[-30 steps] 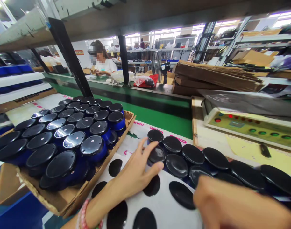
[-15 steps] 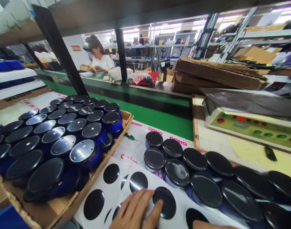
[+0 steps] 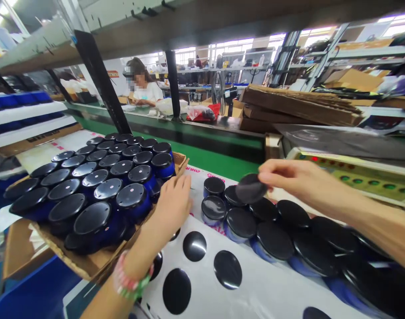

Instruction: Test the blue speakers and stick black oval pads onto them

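Note:
My right hand [image 3: 289, 177] pinches a round black disc [image 3: 251, 189] above the rows of black-topped blue containers [image 3: 241, 223] on the right. My left hand [image 3: 173, 201] is at the right edge of a cardboard tray [image 3: 106, 270], beside the blue containers with shiny black tops [image 3: 132, 195] in it; its fingers are bent downward, and their tips and anything under them are hidden. Between the two groups lies a white sheet [image 3: 255, 283] bearing several round black stickers [image 3: 227, 269].
Behind the right-hand rows is a machine with green buttons [image 3: 357, 180]. Flattened cardboard [image 3: 298, 104] is stacked near the green conveyor [image 3: 222, 153]. A black post [image 3: 104, 84] rises behind the tray. Across the conveyor sits a person [image 3: 147, 91].
My left hand has moved from the sticker sheet up to the tray's edge. My right hand has risen into view with a black disc in its fingers. The camera view has shifted slightly.

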{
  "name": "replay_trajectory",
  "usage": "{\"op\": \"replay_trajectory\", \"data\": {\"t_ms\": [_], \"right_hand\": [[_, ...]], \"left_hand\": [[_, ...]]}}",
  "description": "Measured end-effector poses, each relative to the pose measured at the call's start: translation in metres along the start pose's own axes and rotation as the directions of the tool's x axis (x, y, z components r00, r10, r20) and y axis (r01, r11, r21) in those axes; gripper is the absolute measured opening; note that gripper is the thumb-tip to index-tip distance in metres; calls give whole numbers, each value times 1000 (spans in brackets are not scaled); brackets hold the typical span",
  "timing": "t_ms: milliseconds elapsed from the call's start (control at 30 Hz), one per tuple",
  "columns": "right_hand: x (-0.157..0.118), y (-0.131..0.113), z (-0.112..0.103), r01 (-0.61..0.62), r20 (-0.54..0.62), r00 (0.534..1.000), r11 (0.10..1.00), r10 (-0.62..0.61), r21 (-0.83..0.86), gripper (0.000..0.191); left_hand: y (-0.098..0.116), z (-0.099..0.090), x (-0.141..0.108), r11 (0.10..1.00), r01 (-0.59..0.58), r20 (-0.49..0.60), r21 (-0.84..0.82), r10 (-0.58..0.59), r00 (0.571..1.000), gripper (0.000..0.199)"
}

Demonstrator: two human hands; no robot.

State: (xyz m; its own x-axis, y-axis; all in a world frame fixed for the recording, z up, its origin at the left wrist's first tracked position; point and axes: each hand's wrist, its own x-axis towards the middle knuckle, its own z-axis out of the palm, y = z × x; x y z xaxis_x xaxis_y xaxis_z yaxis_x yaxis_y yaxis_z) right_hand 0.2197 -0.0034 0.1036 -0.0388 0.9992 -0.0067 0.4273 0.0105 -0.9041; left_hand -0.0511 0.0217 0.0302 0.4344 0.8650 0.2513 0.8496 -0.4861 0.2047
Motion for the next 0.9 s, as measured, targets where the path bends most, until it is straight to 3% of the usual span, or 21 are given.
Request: {"op": "replay_trajectory", "data": {"t_ms": [100, 200, 267, 367, 500, 633, 733, 800, 900], "right_hand": [[44, 13, 32, -70, 101, 994, 977, 50, 202, 35], [69, 34, 55, -160, 175, 978, 938, 110, 306, 38], [75, 43, 63, -197, 207, 969, 932, 137, 304, 40], [74, 45, 66, -260, 241, 953, 909, 186, 325, 41], [71, 43, 62, -276, 230, 953, 882, 199, 383, 40], [68, 42, 58, -69, 111, 993, 952, 37, 299, 35], [59, 32, 59, 138, 26, 989, 980, -143, 145, 31], [51, 21, 61, 312, -19, 950, 950, -312, 14, 26], [41, 8, 61, 585, -22, 793, 770, -609, -256, 16]], "left_hand": [[-2, 11, 38, 998, -38, 50, -59, 41, 998, 54], [-8, 25, 49, 990, -91, 47, -112, 96, 994, 66], [-13, 36, 50, 950, -123, 67, -289, 148, 987, 74], [-19, 47, 50, 776, -94, 129, -624, 221, 967, 76], [-20, 44, 51, 696, -52, 147, -717, 224, 963, 72], [-11, 27, 50, 627, -9, 0, -779, 14, 1000, 39], [3, 17, 46, 471, -76, -137, -879, -97, 986, 26], [13, 14, 43, 358, -144, -193, -923, -104, 976, 29], [24, 15, 38, 315, -232, -277, -920, -106, 955, 31]]}}
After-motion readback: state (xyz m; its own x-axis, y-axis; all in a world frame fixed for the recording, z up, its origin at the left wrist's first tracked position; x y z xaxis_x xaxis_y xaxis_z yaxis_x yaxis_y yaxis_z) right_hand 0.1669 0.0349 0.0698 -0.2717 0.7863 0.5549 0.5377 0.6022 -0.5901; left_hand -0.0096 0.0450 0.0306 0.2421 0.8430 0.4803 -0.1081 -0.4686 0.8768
